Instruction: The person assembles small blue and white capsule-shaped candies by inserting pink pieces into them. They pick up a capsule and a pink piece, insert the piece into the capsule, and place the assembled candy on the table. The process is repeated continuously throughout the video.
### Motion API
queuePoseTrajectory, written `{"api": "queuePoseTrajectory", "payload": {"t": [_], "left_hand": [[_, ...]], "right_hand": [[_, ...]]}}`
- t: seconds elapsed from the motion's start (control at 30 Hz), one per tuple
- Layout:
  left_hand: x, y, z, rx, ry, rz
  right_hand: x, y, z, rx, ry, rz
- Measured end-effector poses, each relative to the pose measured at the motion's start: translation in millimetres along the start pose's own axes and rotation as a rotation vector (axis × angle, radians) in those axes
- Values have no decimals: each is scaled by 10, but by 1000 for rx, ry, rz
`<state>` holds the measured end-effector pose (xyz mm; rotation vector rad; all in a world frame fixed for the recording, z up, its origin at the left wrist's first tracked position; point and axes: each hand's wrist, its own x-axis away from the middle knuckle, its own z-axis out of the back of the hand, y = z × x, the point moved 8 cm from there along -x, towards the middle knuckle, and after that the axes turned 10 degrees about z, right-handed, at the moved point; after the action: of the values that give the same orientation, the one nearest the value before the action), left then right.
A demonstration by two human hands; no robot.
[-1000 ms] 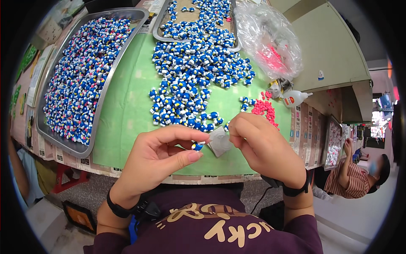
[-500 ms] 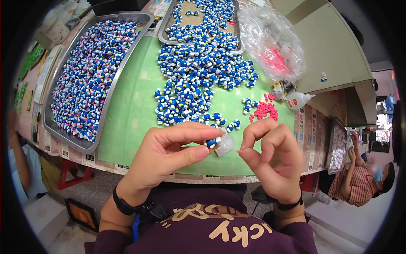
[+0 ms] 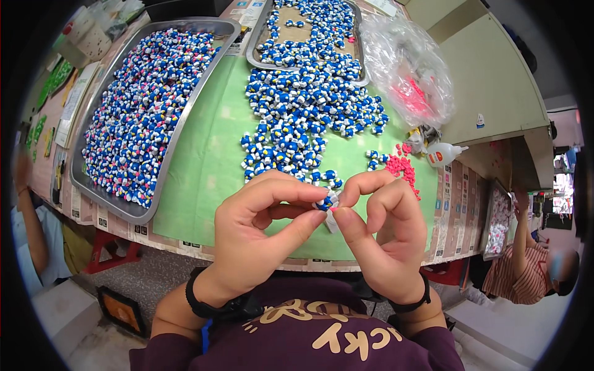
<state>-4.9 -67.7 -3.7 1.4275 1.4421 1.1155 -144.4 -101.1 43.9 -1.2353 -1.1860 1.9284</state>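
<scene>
Since the earlier frame you have brought both hands tighter together and higher over the mat's near edge, so your left hand (image 3: 260, 238) now pinches a small blue-and-white figure (image 3: 324, 202) between thumb and forefinger while your right hand (image 3: 380, 238) pinches a tiny pink piece (image 3: 333, 210) against it. Beyond your fingers, the green mat (image 3: 204, 167) carries a loose heap of blue-and-white figures (image 3: 303, 117) and a small cluster of pink pieces (image 3: 403, 168). Further left sits a full metal tray (image 3: 133, 213), and to the right lie a glue bottle (image 3: 444, 153) and a clear plastic bag (image 3: 405, 74).
</scene>
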Motion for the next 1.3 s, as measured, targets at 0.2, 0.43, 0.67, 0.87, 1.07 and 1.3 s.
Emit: {"api": "queuePoseTrajectory", "payload": {"t": [0.2,0.43,0.67,0.87,1.07,1.3], "left_hand": [[56,113,6,-183,101,-165],[95,268,-56,-326,39,-286],[137,424,109,-363,107,-396],[423,832,1150,-664,604,-570],[391,923,1713,-881,906,-320],[94,337,591,-867,232,-178]], "right_hand": [[-10,-73,-91,276,-144,110],[32,-13,-8,67,-39,10],[60,36,390,-41,-88,-101],[141,398,952,523,-128,-151],[142,549,811,650,-309,-163],[232,589,691,726,-395,-79]]}}
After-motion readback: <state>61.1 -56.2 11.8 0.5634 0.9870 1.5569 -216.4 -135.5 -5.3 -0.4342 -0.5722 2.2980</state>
